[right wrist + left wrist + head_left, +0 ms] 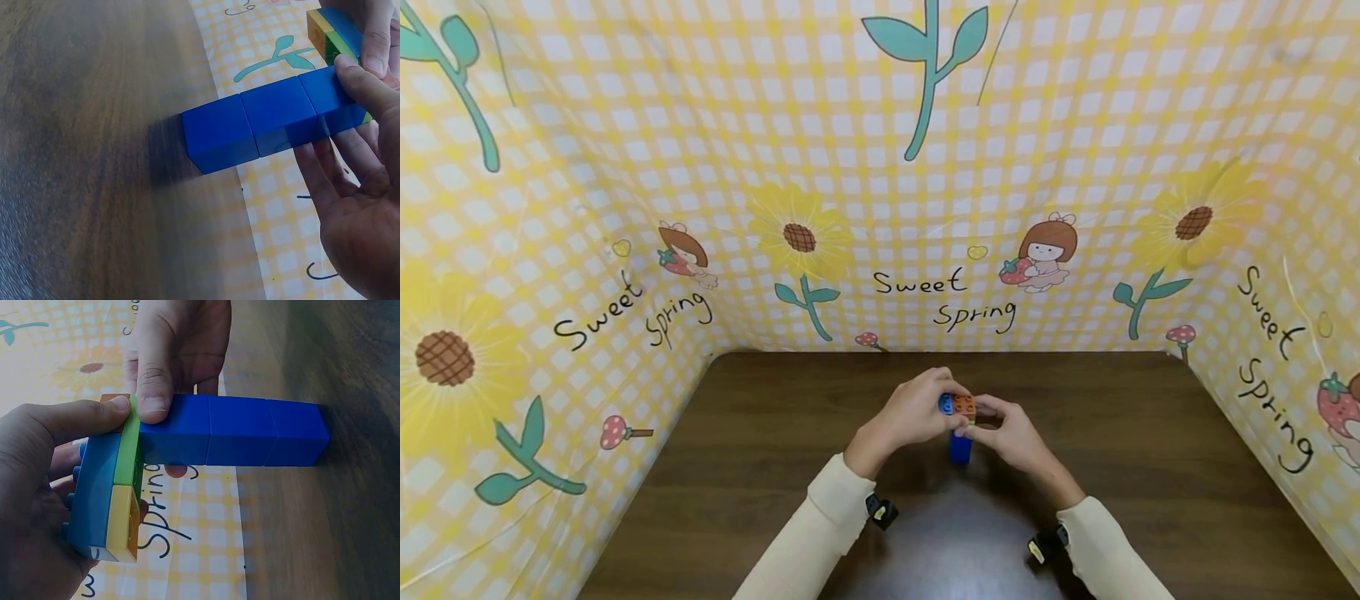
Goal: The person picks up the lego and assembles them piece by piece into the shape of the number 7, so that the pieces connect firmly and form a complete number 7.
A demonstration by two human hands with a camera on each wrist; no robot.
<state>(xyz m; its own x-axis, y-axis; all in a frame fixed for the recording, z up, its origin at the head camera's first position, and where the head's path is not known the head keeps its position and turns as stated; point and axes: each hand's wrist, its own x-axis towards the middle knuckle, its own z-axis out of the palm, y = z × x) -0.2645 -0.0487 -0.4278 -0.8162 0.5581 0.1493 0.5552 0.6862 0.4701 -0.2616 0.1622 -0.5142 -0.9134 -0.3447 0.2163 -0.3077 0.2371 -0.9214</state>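
Both hands hold one structure of toy building bricks over the table. Its upright column is several dark blue bricks [240,431] in a row, three visible. Across the column's top lies a layer of a green brick [127,450] and a yellow brick [120,522]. Above that sit a lighter blue brick [94,494] and an orange brick [964,405] with studs up. My left hand [916,407] grips the top layers, thumb at the orange and green edge. My right hand [1013,433] pinches the uppermost dark blue brick. I cannot tell whether the column's foot touches the table.
The dark wooden table [760,475] spreads around both hands. A yellow-checked cloth [925,225] printed with flowers and lettering rises along its back and both sides. Small black devices [882,511] are strapped at the wrists, beside the cream sleeves [820,525].
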